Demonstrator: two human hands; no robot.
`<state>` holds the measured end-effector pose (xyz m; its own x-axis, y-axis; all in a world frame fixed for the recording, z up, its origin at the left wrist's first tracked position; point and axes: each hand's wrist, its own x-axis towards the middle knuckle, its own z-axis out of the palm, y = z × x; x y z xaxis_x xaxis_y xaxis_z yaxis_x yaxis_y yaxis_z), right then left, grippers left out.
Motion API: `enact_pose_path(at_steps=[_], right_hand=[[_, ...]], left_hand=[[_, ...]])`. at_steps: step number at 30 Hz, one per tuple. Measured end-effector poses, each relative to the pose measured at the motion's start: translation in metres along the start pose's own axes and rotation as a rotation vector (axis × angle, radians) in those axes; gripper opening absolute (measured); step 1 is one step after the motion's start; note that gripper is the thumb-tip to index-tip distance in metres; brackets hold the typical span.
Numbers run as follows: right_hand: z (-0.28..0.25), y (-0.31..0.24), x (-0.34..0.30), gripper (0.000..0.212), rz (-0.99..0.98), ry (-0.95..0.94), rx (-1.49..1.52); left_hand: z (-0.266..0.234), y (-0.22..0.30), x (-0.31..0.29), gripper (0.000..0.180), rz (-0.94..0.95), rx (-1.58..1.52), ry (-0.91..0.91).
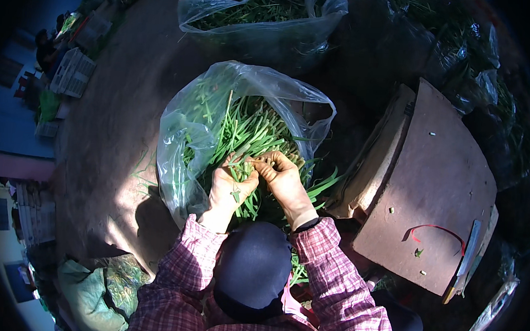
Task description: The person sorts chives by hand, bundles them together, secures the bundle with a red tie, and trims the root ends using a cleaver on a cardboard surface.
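Left hand (224,192) curls its grip round green stalks (240,169); right hand (286,178), angled inward over the clear bag (176,145), pinches together against them

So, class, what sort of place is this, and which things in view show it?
Probably a place where vegetables are sorted or packed: clear plastic bags hold green stalks, a knife lies along the edge of a brown board, and a white crate stands at far left.
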<state>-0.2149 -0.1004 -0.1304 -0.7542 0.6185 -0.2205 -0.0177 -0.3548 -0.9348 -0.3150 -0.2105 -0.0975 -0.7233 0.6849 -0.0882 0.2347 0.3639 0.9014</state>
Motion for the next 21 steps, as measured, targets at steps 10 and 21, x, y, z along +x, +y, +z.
enact_pose_path(at_steps=[10, 21], right_hand=[[0.009, 0.001, 0.026, 0.019, 0.057, 0.235, -0.491], [-0.032, 0.024, 0.054, 0.028, 0.195, 0.354, -0.587]], left_hand=[[-0.007, 0.011, -0.005, 0.019, 0.514, 0.42, 0.009], [-0.124, 0.134, -0.028, 0.008, 0.483, -0.215, 0.204]])
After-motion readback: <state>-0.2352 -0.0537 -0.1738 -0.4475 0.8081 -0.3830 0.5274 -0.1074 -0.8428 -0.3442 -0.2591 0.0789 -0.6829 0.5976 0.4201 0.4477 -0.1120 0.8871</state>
